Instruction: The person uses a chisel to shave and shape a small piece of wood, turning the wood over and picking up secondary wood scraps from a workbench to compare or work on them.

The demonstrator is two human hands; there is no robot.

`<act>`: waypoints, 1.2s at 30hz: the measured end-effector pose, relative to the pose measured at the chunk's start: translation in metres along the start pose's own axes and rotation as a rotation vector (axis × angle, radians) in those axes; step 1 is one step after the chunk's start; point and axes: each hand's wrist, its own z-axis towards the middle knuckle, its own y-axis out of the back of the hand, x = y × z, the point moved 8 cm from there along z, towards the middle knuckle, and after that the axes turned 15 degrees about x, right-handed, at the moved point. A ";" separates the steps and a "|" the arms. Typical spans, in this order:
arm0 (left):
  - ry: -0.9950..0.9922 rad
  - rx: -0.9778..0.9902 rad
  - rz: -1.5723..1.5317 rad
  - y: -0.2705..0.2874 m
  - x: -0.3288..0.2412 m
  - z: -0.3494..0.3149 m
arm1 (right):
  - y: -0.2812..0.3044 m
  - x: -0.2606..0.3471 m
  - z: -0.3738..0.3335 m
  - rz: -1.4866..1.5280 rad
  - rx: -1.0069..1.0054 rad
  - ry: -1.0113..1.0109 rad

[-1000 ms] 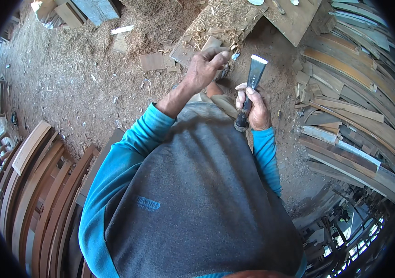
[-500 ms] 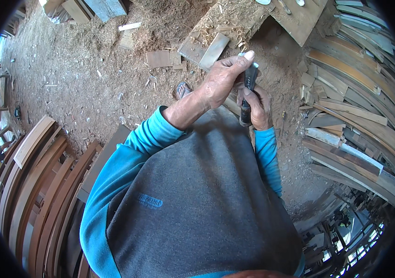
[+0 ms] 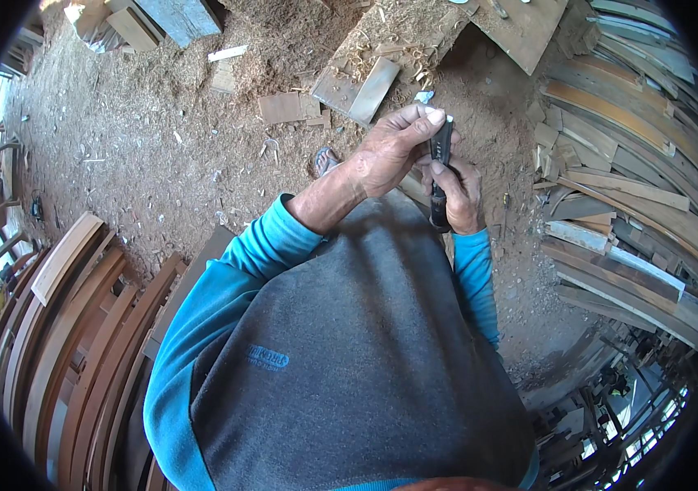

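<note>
In front of my chest, my right hand point(image 3: 458, 196) is wrapped round a dark, slim tool that looks like a chisel point(image 3: 440, 149). Its flat dark blade points away from me, and its handle sticks out below the fist toward my body. My left hand point(image 3: 390, 151) reaches in from the left with fingers curled. The left thumb lies beside the bright tip of the blade. How the other left fingers meet the blade is partly hidden behind it.
Shavings lie on boards point(image 3: 375, 90) ahead, next to a board corner point(image 3: 521, 37). Stacked planks point(image 3: 619, 123) fill the right side. Long timber pieces point(image 3: 79, 327) stand at the lower left. A pale blue scrap point(image 3: 424, 96) lies just beyond my hands.
Both hands and the chisel have shifted slightly toward me. The left thumb has dropped from above the blade's tip to beside it.
</note>
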 end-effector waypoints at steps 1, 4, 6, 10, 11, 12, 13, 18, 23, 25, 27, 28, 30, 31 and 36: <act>-0.031 -0.001 0.003 0.000 -0.002 0.000 | 0.000 0.001 -0.001 0.012 0.013 -0.009; -0.091 0.021 0.019 -0.002 -0.008 0.000 | -0.001 0.011 -0.003 0.052 0.063 -0.015; -0.086 0.066 0.038 -0.003 -0.013 -0.002 | -0.002 0.013 -0.004 0.070 0.087 -0.012; -0.047 0.068 0.062 -0.002 -0.016 -0.001 | -0.001 0.010 -0.006 0.080 0.099 -0.018; -0.039 0.062 0.077 -0.002 -0.018 -0.001 | -0.001 0.009 -0.006 0.080 0.101 -0.019; -0.032 0.056 0.092 -0.001 -0.019 -0.001 | -0.001 0.008 -0.006 0.077 0.096 -0.025; -0.034 0.063 0.105 -0.001 -0.020 -0.002 | -0.001 0.007 -0.006 0.073 0.092 -0.031; -0.013 0.008 0.234 0.012 -0.028 -0.009 | -0.001 0.012 -0.004 0.006 0.077 -0.058; -0.112 -0.122 0.330 0.003 -0.053 -0.017 | 0.005 0.022 0.001 -0.414 -0.042 -0.002; -0.049 -0.217 0.302 0.005 -0.055 -0.021 | 0.005 0.034 0.003 -0.498 -0.104 0.016; 0.081 -0.270 0.236 0.009 -0.050 -0.027 | 0.005 0.041 0.004 -0.575 -0.152 0.029; 0.080 -0.260 0.381 0.008 -0.055 -0.029 | 0.005 0.043 0.004 -0.612 -0.170 0.034; 0.080 -0.235 0.673 0.007 -0.062 -0.031 | 0.005 0.045 0.006 -0.658 -0.193 0.045; 0.093 -0.225 0.714 0.007 -0.063 -0.032 | 0.005 0.046 0.006 -0.668 -0.198 0.048; 0.110 -0.273 0.703 0.017 -0.064 -0.035 | 0.006 0.049 0.010 -0.704 -0.173 0.035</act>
